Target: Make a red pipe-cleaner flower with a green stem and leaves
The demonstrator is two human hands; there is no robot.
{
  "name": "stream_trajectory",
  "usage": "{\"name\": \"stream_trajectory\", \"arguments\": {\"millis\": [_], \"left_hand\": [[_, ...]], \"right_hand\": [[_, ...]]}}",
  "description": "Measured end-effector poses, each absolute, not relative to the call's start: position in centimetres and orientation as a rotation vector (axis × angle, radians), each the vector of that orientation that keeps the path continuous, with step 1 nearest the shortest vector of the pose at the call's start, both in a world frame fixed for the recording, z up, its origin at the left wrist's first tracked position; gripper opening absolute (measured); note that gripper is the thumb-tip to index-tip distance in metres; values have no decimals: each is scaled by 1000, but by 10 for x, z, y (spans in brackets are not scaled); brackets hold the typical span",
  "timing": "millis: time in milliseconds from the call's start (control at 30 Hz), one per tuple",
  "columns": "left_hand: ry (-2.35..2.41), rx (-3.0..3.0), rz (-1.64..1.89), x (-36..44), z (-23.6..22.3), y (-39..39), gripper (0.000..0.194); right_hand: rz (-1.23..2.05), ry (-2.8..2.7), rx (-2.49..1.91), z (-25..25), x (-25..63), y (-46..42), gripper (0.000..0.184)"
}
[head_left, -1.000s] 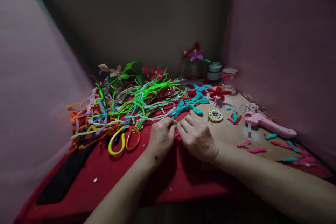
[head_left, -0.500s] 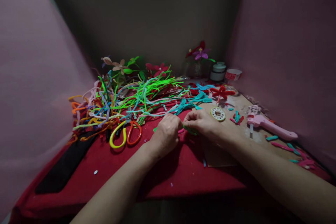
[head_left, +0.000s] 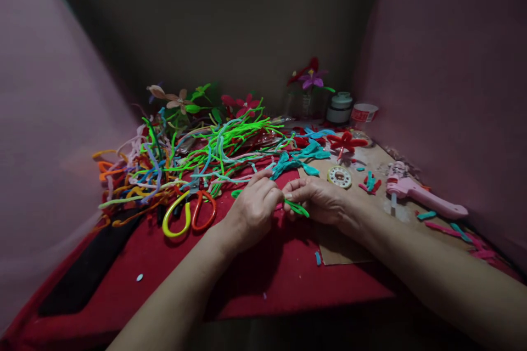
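My left hand (head_left: 256,204) and my right hand (head_left: 319,197) meet over the front middle of the table, fingers pinched together. Between them runs a green pipe cleaner (head_left: 298,209), a bent loop of it showing below my right fingers. Another green end pokes out left of my left hand, and a bit of pink shows between the hands. My fingertips hide the middle of the piece. Just beyond lie turquoise pipe-cleaner leaves (head_left: 284,165). Scissors (head_left: 190,209) with one yellow and one red handle rest left of my left hand.
A tangled heap of coloured pipe cleaners (head_left: 230,140) spreads across the back left. On the right, a cardboard sheet (head_left: 341,249) carries a pink glue gun (head_left: 424,197), a round yellow-rimmed disc (head_left: 340,176) and cut scraps. Pipe-cleaner flowers (head_left: 313,79) and a jar (head_left: 341,108) stand behind.
My right hand has turned and opened its palm side slightly, so more of the green loop shows below its fingers. The whole view has shifted a little.
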State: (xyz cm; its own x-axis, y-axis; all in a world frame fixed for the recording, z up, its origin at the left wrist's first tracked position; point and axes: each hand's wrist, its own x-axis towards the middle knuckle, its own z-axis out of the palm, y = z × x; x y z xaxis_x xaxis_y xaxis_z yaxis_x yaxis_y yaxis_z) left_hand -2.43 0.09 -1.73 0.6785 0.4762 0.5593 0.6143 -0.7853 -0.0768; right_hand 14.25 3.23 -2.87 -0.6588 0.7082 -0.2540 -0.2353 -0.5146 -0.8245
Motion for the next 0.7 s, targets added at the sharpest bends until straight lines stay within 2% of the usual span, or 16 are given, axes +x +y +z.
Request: {"name": "stream_trajectory", "arguments": {"millis": [167, 333, 500, 600, 700], "left_hand": [[-930, -2653, -785, -28, -16, 5, 17], [-1008, -2614, -869, -30, -23, 8, 20], [-1082, -2601, -877, -30, -25, 9, 18], [-1072, -2602, -880, -29, -25, 9, 18], [-1029, -2617, -847, -29, -25, 9, 18]], "right_hand": [[1994, -1073, -877, -29, 137, 27, 10], [1381, -1498, -1111, -25, 134, 18, 13], [842, -1888, -1089, -26, 132, 10, 22], [771, -1983, -1088, -27, 132, 10, 17], [913, -1968, -1123, -27, 134, 15, 18]]}}
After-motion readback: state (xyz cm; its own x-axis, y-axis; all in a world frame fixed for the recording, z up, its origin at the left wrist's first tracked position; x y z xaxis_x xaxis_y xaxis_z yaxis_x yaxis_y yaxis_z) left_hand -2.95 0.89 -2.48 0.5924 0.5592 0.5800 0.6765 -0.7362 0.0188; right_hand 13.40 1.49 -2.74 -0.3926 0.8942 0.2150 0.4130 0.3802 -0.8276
